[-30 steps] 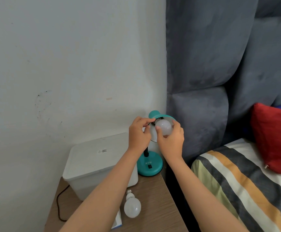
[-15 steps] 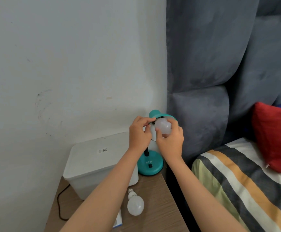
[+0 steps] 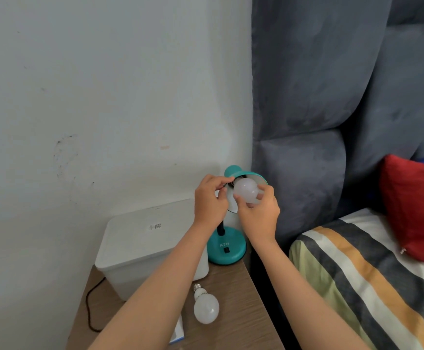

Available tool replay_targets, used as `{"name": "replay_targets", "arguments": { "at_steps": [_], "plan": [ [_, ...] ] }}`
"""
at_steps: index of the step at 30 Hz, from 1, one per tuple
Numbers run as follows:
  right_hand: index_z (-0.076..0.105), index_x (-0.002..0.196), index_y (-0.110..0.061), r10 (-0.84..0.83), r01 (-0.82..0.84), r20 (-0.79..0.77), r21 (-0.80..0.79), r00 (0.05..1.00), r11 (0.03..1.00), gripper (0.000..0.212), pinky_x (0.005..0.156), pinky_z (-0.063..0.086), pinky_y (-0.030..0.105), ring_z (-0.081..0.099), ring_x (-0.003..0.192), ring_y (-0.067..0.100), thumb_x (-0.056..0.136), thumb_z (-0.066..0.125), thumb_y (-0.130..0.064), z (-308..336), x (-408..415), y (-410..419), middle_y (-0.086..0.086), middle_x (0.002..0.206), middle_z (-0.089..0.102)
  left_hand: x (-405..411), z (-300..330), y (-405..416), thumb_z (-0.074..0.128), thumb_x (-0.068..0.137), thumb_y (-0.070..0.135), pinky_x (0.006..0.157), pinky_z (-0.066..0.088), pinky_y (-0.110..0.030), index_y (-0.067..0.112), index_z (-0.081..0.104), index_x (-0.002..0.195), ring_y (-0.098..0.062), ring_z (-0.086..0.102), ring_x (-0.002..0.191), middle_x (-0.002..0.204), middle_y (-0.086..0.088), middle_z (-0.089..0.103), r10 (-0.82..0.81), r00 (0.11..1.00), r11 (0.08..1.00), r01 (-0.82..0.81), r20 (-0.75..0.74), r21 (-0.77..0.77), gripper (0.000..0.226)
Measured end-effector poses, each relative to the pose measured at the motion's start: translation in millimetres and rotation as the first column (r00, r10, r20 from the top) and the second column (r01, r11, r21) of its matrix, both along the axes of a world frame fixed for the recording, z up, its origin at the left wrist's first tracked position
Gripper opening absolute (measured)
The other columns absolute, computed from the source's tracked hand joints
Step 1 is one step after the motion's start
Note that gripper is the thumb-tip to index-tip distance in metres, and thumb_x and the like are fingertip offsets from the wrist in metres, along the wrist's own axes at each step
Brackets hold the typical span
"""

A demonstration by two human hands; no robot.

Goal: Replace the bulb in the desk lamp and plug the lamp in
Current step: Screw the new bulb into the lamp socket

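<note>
Bulb (image 3: 245, 190) in R hand (image 3: 257, 215), at shade (image 3: 250, 176).

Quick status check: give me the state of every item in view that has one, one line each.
Left hand: gripping the shade's edge.
Right hand: fingers closed around the lamp bulb.
Lamp: upright on the nightstand, shade tilted toward the camera; whether it is plugged in cannot be told.
Lamp bulb: at the socket inside the shade, unlit.
Spare bulb: lying loose on the nightstand.
White box: lid closed.
</note>
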State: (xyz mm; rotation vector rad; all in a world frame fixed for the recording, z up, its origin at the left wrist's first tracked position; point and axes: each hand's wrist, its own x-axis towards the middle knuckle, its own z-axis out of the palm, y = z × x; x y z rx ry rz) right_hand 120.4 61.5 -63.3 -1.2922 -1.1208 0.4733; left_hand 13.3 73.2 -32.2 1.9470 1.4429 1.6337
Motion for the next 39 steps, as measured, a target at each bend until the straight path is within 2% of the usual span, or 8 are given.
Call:
{"name": "replay_targets", "arguments": {
  "at_steps": [3, 9, 14, 19, 25, 32, 35, 39],
  "plan": [
    [0.048, 0.107, -0.006, -0.043, 0.042, -0.033, -0.028, 0.999, 0.999, 0.050, 0.051, 0.037, 0.006, 0.062, 0.086, 0.021, 0.079, 0.073, -0.039, 5.6, 0.6, 2.7, 0.004, 0.093, 0.055, 0.1, -0.2, -0.7, 0.054, 0.083, -0.008, 0.080, 0.043, -0.002, 0.016, 0.070, 0.101, -0.007, 0.059, 0.087, 0.097, -0.003, 0.062, 0.002, 1.000, 1.000, -0.001, -0.014, 0.001, 0.034],
    [0.048, 0.123, -0.018, 0.016, -0.025, 0.101, 0.092, 0.995, 0.995, 0.053, 0.073, 0.048, 0.014, 0.049, 0.090, 0.013, 0.077, 0.074, -0.022, 2.0, -3.1, 1.8, 0.005, 0.113, 0.045, 1.5, 1.0, -1.2, 0.054, 0.083, -0.008, 0.079, 0.043, -0.002, 0.015, 0.071, 0.101, -0.006, 0.058, 0.086, 0.095, -0.002, 0.062, 0.000, 1.000, 1.000, 0.001, -0.008, 0.012, 0.034],
    [0.049, 0.115, -0.007, -0.016, 0.016, 0.034, 0.010, 0.999, 1.000, 0.049, 0.053, 0.039, 0.002, 0.064, 0.079, 0.021, 0.082, 0.070, -0.036, 1.6, 0.8, 5.3, 0.014, 0.103, 0.064, 1.1, 1.1, -1.0, 0.053, 0.081, -0.010, 0.079, 0.042, -0.002, 0.014, 0.071, 0.100, -0.009, 0.059, 0.086, 0.095, -0.003, 0.062, -0.002, 1.000, 1.000, 0.002, -0.005, 0.011, 0.035],
    [0.042, 0.129, -0.007, 0.008, -0.011, 0.100, 0.028, 0.995, 1.000, 0.062, 0.070, 0.038, 0.004, 0.041, 0.093, 0.010, 0.079, 0.074, -0.025, 4.0, -1.7, 1.9, 0.005, 0.115, 0.043, 1.3, 0.0, -0.4, 0.054, 0.082, -0.010, 0.080, 0.042, -0.002, 0.014, 0.070, 0.100, -0.006, 0.058, 0.085, 0.093, -0.001, 0.060, 0.000, 1.000, 1.000, 0.000, -0.006, 0.011, 0.035],
    [0.048, 0.115, -0.005, -0.017, 0.018, 0.019, -0.030, 1.000, 0.999, 0.051, 0.053, 0.037, 0.008, 0.063, 0.085, 0.023, 0.082, 0.069, -0.038, 1.8, -1.0, 6.1, 0.012, 0.100, 0.062, 0.8, 0.2, -1.0, 0.053, 0.081, -0.010, 0.079, 0.042, -0.002, 0.015, 0.071, 0.099, 0.000, 0.057, 0.084, 0.093, 0.000, 0.060, -0.002, 1.000, 1.000, 0.002, 0.000, 0.018, 0.036],
    [0.047, 0.128, -0.014, 0.040, -0.053, 0.123, 0.108, 0.992, 0.993, 0.055, 0.074, 0.047, 0.007, 0.046, 0.093, 0.008, 0.078, 0.071, -0.013, 0.1, -3.7, 0.9, 0.008, 0.116, 0.046, 1.7, -0.8, -0.9, 0.054, 0.082, -0.009, 0.079, 0.043, -0.002, 0.016, 0.071, 0.100, 0.000, 0.057, 0.083, 0.093, -0.001, 0.061, 0.004, 1.000, 1.000, -0.003, -0.004, 0.020, 0.034],
    [0.050, 0.121, -0.011, 0.004, -0.008, 0.063, 0.066, 0.998, 0.998, 0.048, 0.061, 0.040, -0.001, 0.060, 0.081, 0.018, 0.080, 0.072, -0.022, 3.8, -1.3, 1.9, 0.008, 0.104, 0.056, 1.8, -0.5, -0.9, 0.054, 0.082, -0.009, 0.079, 0.043, -0.002, 0.015, 0.071, 0.100, -0.003, 0.057, 0.085, 0.094, -0.001, 0.061, 0.004, 1.000, 1.000, -0.004, 0.011, 0.016, 0.034],
    [0.045, 0.120, -0.004, -0.015, 0.015, 0.029, 0.002, 0.999, 1.000, 0.053, 0.059, 0.040, 0.009, 0.059, 0.081, 0.017, 0.082, 0.071, -0.031, 6.1, 0.0, 2.8, 0.010, 0.107, 0.056, 1.2, 0.1, -0.9, 0.053, 0.082, -0.010, 0.080, 0.042, -0.002, 0.014, 0.071, 0.100, 0.001, 0.057, 0.084, 0.093, 0.001, 0.060, 0.000, 1.000, 1.000, -0.001, 0.007, 0.018, 0.035]
  ]
}}
